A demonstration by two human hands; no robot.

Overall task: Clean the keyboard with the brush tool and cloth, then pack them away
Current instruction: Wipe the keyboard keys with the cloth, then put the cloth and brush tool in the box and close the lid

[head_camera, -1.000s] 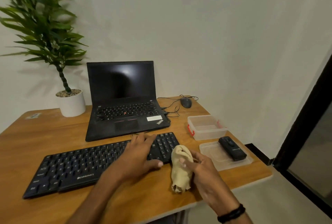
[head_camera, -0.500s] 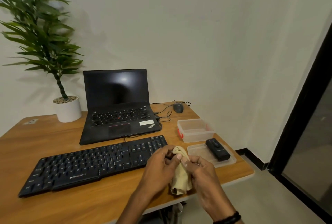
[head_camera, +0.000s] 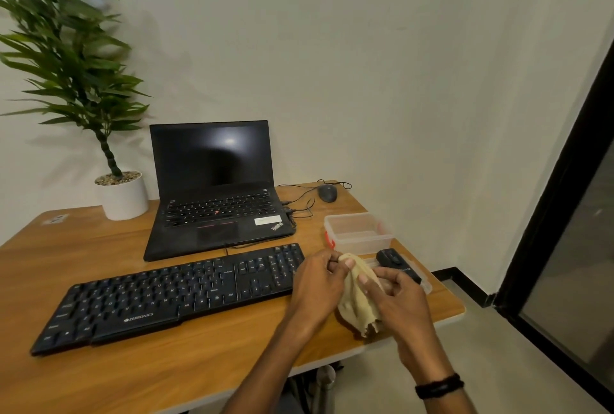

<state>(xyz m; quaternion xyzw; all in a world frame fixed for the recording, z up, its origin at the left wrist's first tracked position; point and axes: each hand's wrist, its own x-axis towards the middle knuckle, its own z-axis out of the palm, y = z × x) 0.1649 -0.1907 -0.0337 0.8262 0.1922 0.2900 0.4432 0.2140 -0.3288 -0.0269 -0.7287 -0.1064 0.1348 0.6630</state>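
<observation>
A black keyboard [head_camera: 172, 297] lies across the wooden desk [head_camera: 133, 377]. Just right of its number pad, a crumpled yellow cloth [head_camera: 357, 300] is held between both hands above the desk's front right corner. My left hand [head_camera: 317, 287] pinches the cloth's top edge. On the cloth's right side, my right hand [head_camera: 395, 300] grips it with fingers and thumb. A black brush tool [head_camera: 397, 262] rests on a clear plastic lid [head_camera: 427, 287] behind my right hand. The clear open box [head_camera: 358, 234] with a red clip stands behind that.
An open black laptop [head_camera: 216, 194] sits behind the keyboard, with cables and a dark mouse [head_camera: 328, 193] to its right. A potted plant [head_camera: 123, 194] stands at the back left. The desk's right edge drops to the floor beside a dark door frame [head_camera: 558, 194].
My left hand left the keyboard's number pad and came right to take the top of the cloth. The cloth now sits between both hands, slightly farther right.
</observation>
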